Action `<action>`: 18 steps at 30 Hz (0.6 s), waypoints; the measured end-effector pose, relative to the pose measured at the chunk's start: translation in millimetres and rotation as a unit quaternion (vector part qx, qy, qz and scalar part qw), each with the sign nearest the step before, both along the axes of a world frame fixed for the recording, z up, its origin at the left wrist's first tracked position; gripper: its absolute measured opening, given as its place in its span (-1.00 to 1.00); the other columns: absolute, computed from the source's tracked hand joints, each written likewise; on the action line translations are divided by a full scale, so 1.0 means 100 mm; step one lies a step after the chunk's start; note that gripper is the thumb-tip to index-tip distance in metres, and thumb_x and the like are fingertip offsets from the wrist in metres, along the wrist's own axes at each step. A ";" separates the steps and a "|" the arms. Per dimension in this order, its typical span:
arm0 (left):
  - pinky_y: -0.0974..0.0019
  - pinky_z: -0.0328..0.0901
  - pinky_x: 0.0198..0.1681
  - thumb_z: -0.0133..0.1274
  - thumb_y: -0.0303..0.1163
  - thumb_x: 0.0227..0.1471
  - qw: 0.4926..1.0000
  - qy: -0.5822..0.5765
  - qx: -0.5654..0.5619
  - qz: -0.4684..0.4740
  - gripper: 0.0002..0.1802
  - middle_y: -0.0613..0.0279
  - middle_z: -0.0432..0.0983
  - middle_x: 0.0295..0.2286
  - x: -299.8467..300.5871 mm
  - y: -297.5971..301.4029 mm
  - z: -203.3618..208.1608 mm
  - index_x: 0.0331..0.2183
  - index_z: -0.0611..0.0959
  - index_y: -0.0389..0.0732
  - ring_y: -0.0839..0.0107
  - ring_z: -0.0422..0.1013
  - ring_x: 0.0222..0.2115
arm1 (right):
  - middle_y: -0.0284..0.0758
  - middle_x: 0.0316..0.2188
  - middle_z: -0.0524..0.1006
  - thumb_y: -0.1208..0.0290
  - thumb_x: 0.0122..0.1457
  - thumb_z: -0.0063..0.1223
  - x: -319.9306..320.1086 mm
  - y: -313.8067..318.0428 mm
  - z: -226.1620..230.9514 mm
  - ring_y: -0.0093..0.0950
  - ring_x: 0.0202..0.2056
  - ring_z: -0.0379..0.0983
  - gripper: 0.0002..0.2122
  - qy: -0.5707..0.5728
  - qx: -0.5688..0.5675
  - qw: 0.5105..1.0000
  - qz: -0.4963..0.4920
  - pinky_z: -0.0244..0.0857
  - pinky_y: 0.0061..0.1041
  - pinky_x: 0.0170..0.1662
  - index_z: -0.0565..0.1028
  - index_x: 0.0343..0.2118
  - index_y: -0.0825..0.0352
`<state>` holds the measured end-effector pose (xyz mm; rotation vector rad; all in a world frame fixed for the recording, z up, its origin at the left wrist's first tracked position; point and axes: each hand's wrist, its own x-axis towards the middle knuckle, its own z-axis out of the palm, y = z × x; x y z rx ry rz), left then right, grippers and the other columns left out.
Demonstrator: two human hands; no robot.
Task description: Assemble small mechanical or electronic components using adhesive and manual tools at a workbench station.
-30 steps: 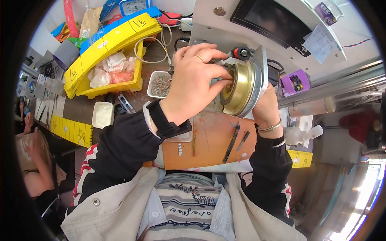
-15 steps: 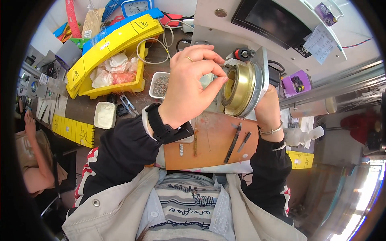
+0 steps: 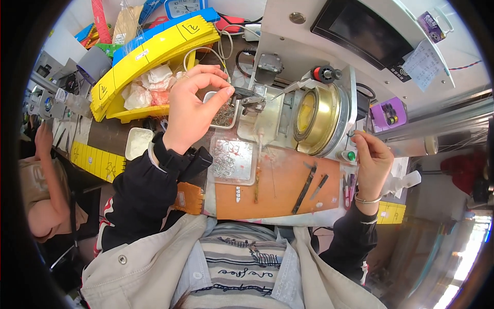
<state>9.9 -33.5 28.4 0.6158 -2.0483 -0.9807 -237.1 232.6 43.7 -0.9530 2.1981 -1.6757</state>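
Observation:
My left hand (image 3: 198,105) is closed, with thumb and index finger at the end of a black lever (image 3: 244,92) on a small metal clamp of the machine. To the right of that clamp sits a brass-coloured wheel (image 3: 315,116), with a red and black knob (image 3: 325,74) above it. My right hand (image 3: 374,162) is at the wheel's right, thumb and index finger pinched together near a small dark hooked piece. What that pinch holds, if anything, is too small to make out. Just left of it stands a small green-capped bottle (image 3: 350,155).
An orange board (image 3: 280,180) carries dark slim tools (image 3: 304,189). At its left lies a clear tray (image 3: 234,159) of small rings, near a white tray (image 3: 224,123) of metal bits. A yellow crate (image 3: 134,116) stands at back left, a purple bin (image 3: 386,116) at right. A co-worker's arm (image 3: 49,183) shows far left.
My left hand has moved left, away from the brass wheel, to the black lever. My right hand has come out from behind the wheel, moving right and nearer. The view has shifted slightly.

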 end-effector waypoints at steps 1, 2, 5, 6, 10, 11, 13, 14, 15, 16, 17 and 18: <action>0.21 0.19 0.15 0.24 -0.53 0.01 1.000 0.000 -0.001 0.001 -0.93 0.15 0.55 -0.18 0.00 -0.02 0.00 -0.40 0.69 -0.31 0.23 0.40 0.06 | -0.38 -0.40 0.65 0.57 0.20 0.23 0.01 0.00 0.00 -0.74 -0.42 0.45 -0.88 0.000 -0.001 1.000 0.001 0.22 -0.75 -0.41 0.66 -0.22 0.45; 0.23 0.19 0.14 0.24 -0.51 0.02 1.000 -0.004 0.012 -0.009 -0.93 0.15 0.55 -0.18 0.00 -0.03 0.00 -0.40 0.68 -0.31 0.25 0.41 0.05 | -0.38 -0.39 0.65 0.58 0.20 0.23 0.02 0.00 0.02 -0.73 -0.42 0.47 -0.88 0.015 -0.009 1.000 -0.008 0.25 -0.75 -0.39 0.66 -0.22 0.46; 0.27 0.20 0.11 0.22 -0.50 0.04 0.998 -0.022 0.046 -0.035 -0.91 0.16 0.54 -0.19 0.03 -0.11 0.03 -0.40 0.68 -0.33 0.29 0.41 0.02 | -0.38 -0.39 0.65 0.60 0.19 0.24 0.05 0.02 0.05 -0.71 -0.40 0.49 -0.88 0.035 -0.023 0.999 -0.024 0.30 -0.73 -0.35 0.65 -0.22 0.47; 0.29 0.21 0.10 0.21 -0.50 0.05 0.996 -0.034 0.067 -0.051 -0.91 0.16 0.54 -0.19 0.04 -0.14 0.05 -0.41 0.67 -0.34 0.31 0.42 0.00 | -0.38 -0.38 0.65 0.60 0.18 0.25 0.06 0.03 0.06 -0.70 -0.39 0.50 -0.88 0.041 -0.028 0.998 -0.032 0.32 -0.73 -0.32 0.65 -0.23 0.48; 0.31 0.21 0.07 0.20 -0.52 0.04 0.972 -0.028 0.202 -0.113 -0.90 0.18 0.53 -0.20 0.08 -0.32 -0.07 -0.43 0.66 -0.37 0.38 0.40 -0.02 | -0.38 -0.38 0.65 0.61 0.17 0.25 0.11 0.05 0.09 -0.69 -0.38 0.51 -0.88 0.074 -0.010 0.997 -0.035 0.33 -0.72 -0.30 0.66 -0.23 0.47; 0.34 0.23 0.04 0.19 -0.53 0.04 0.960 -0.044 0.244 -0.130 -0.91 0.19 0.53 -0.19 0.09 -0.36 -0.10 -0.40 0.65 -0.38 0.40 0.41 -0.05 | -0.38 -0.40 0.65 0.62 0.16 0.25 0.13 0.04 0.10 -0.69 -0.38 0.50 -0.88 0.102 0.008 0.994 -0.037 0.33 -0.71 -0.30 0.66 -0.23 0.45; 0.37 0.24 0.01 0.19 -0.54 0.03 0.946 -0.059 0.284 -0.146 -0.90 0.20 0.53 -0.19 0.09 -0.37 -0.18 -0.38 0.64 -0.39 0.43 0.42 -0.07 | -0.37 -0.41 0.65 0.62 0.15 0.26 0.15 0.04 0.10 -0.69 -0.38 0.50 -0.87 0.129 0.024 0.991 -0.038 0.33 -0.70 -0.31 0.66 -0.23 0.44; 0.37 0.30 -0.09 0.19 -0.52 0.03 0.941 -0.053 0.304 -0.140 -0.87 0.24 0.56 -0.27 0.07 -0.35 -0.22 -0.33 0.65 -0.37 0.46 0.46 -0.18 | -0.37 -0.42 0.64 0.62 0.15 0.25 0.15 0.04 0.09 -0.69 -0.40 0.49 -0.85 0.157 0.027 0.987 -0.033 0.32 -0.68 -0.32 0.66 -0.20 0.42; 0.36 0.35 -0.20 0.20 -0.50 0.04 0.935 -0.047 0.324 -0.138 -0.84 0.28 0.58 -0.35 0.03 -0.33 -0.24 -0.29 0.66 -0.35 0.50 0.49 -0.30 | -0.37 -0.43 0.64 0.63 0.15 0.24 0.16 0.05 0.09 -0.69 -0.41 0.48 -0.82 0.186 0.031 0.981 -0.031 0.32 -0.67 -0.33 0.66 -0.17 0.40; 0.36 0.35 -0.20 0.20 -0.50 0.04 0.934 -0.048 0.324 -0.141 -0.84 0.28 0.58 -0.35 -0.01 -0.29 -0.24 -0.29 0.66 -0.35 0.50 0.49 -0.30 | -0.37 -0.43 0.64 0.63 0.15 0.24 0.16 0.06 0.08 -0.69 -0.41 0.48 -0.82 0.186 0.032 0.981 -0.035 0.32 -0.67 -0.33 0.66 -0.17 0.40; 0.39 0.34 -0.15 0.15 -0.54 0.06 0.966 -0.074 0.222 -0.110 -0.83 0.25 0.58 -0.27 -0.03 -0.23 -0.23 -0.26 0.63 -0.36 0.48 0.48 -0.26 | -0.35 -0.43 0.64 0.63 0.15 0.23 0.17 0.08 0.05 -0.68 -0.44 0.46 -0.80 0.195 0.040 0.980 -0.023 0.31 -0.66 -0.35 0.66 -0.15 0.38; 0.42 0.34 -0.10 0.09 -0.57 0.07 0.985 -0.098 0.115 -0.082 -0.82 0.21 0.57 -0.20 -0.06 -0.18 -0.23 -0.23 0.60 -0.38 0.46 0.48 -0.23 | -0.33 -0.44 0.64 0.64 0.16 0.21 0.17 0.10 0.03 -0.67 -0.46 0.45 -0.78 0.204 0.050 0.978 -0.014 0.30 -0.65 -0.36 0.66 -0.12 0.36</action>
